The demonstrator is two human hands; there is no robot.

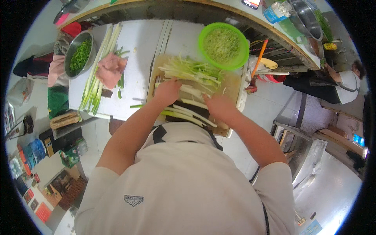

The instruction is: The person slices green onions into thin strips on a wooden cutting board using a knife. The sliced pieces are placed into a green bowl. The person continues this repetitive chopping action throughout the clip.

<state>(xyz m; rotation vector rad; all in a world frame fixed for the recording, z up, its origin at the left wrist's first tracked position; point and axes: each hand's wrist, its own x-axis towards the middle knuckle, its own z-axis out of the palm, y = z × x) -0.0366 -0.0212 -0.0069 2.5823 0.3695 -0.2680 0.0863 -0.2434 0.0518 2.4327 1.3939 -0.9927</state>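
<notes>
My left hand (167,92) is over the left side of a cutting board (232,85), its fingertips at the left end of a thick white scallion stalk (191,89). At the stalk's right end are the fingertips of my right hand (221,107). The undersides of both hands are hidden, so any grip is unclear. Beyond them lies a heap of split, pale green scallion lengths (191,69). Nearer my body, several long scallion stalks (188,113) lie across the board's front over something dark. A green plastic basket (202,38) of finely chopped pale greens stands at the board's far right corner.
Whole scallions (110,41) lie on the white table (141,64) at left, a crumpled pink cloth (111,70) over them. Beside these stands a steel bowl (67,61) of chopped greens. A shelf edge (293,41) runs along the back. Another person (343,83) is at far right.
</notes>
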